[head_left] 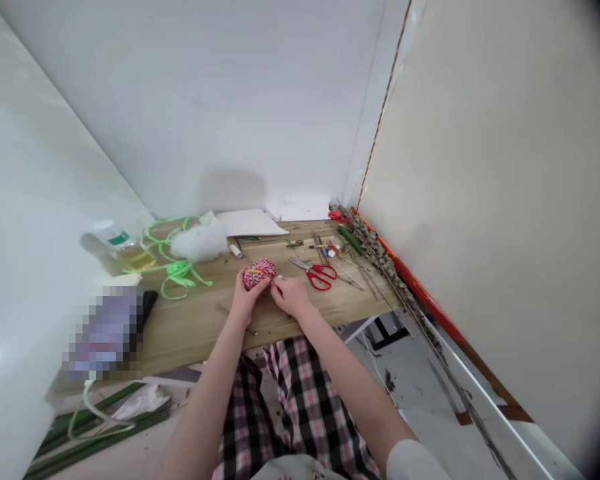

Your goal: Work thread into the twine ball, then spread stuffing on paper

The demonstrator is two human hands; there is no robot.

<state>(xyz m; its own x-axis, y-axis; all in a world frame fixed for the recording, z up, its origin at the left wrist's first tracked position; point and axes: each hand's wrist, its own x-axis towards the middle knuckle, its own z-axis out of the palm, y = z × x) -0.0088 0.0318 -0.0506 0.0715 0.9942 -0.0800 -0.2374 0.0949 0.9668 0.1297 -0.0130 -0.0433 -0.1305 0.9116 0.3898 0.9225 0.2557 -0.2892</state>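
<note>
My left hand [247,293] is closed around a ball of red, white and multicoloured yarn [260,272], held just above the wooden table. Close against its right side, my right hand [289,293] has its fingers pinched together. Something small and pale shows at those fingertips, too small to name. To the right lie scissors [320,273] with red handles, blades partly apart and pointing up-left. A small white cylinder [236,251] rests on the table beyond the ball.
Bright green cord [180,272], white stuffing [200,241] and a bottle of yellow liquid [130,250] are at the left. White paper [253,223] lies at the back. Dry twigs [380,260] line the right edge. A blurred-out device [103,330] sits front left.
</note>
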